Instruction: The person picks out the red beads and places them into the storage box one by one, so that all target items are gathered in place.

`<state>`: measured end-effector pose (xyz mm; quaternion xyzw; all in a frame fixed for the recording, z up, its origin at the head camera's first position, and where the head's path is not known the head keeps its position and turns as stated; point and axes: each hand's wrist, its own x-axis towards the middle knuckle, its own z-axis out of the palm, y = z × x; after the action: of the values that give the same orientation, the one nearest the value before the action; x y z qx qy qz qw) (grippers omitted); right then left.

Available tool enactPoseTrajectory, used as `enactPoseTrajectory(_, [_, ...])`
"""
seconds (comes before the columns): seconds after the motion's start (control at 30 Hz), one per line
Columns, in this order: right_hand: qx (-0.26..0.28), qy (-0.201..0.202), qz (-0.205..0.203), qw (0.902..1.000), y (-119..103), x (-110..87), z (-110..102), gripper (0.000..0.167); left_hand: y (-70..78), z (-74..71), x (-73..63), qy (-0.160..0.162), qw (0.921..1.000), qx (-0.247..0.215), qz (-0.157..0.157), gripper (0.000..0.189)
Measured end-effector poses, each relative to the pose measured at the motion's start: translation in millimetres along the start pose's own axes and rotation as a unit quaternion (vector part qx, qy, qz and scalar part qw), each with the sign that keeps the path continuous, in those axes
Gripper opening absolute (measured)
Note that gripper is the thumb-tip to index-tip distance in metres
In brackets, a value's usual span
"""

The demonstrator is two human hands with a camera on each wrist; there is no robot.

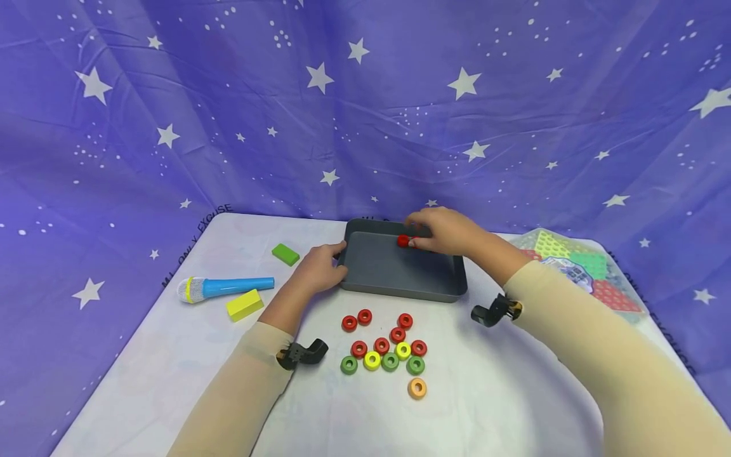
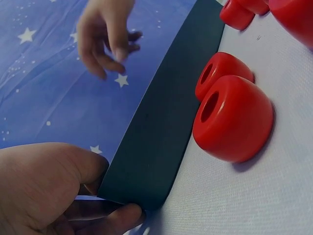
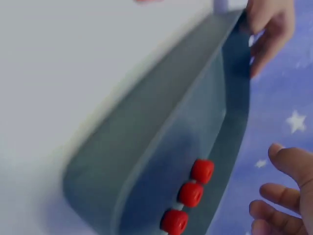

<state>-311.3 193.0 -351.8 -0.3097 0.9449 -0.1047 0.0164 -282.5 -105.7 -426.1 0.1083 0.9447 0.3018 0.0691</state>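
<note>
My left hand [image 1: 320,269] grips the left end of a dark grey tray [image 1: 394,270], thumb and fingers at its side wall. The left wrist view shows this grip at the tray's corner. Over the tray's far right part is my right hand [image 1: 448,230], its fingers loosely bent and apart, holding nothing in the right wrist view. Below it, three red beads [image 3: 190,194] sit in a row inside the tray along the far wall. In the head view the hand partly hides them. Just outside the tray's near wall lie more red beads [image 2: 234,120] with holes.
Several red, yellow and green beads [image 1: 390,362] and an orange bead [image 1: 417,388] lie in front of the tray. To the left are a toy microphone [image 1: 228,287], a yellow block [image 1: 244,305] and a green block [image 1: 285,254]. A clear patterned pack [image 1: 582,273] lies at right.
</note>
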Motion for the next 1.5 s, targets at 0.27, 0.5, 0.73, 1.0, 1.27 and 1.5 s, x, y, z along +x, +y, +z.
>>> enactPoseTrajectory(0.27, [0.067,0.009,-0.022,0.9974,-32,-64.7,10,0.048,-4.5,0.3,-0.4,0.002,1.0,-0.009,0.002,0.069])
enactPoseTrajectory(0.5, [0.106,-0.061,-0.038,0.9918,-51,-110.9,42,0.042,-5.8,-1.2,0.6,0.006,0.9999,-0.007,0.006,0.069])
enactPoseTrajectory(0.73, [0.063,-0.088,-0.082,0.9908,-63,-130.1,71,0.04,-6.2,-2.2,-0.2,0.004,0.9999,-0.009,-0.004,0.069])
enactPoseTrajectory(1.0, [0.054,-0.05,-0.128,0.989,-64,-134.0,81,0.03,-1.3,-2.5,2.3,0.006,0.9999,-0.013,-0.002,0.069])
enactPoseTrajectory(1.27, [0.055,-0.034,-0.116,0.9912,-45,-127.5,47,0.031,0.7,0.4,2.3,0.002,0.9999,-0.009,-0.005,0.069])
enactPoseTrajectory(1.5, [0.039,-0.031,-0.086,0.9951,-21,-92.4,5,0.031,0.6,1.4,2.3,0.002,0.9999,-0.009,-0.005,0.069])
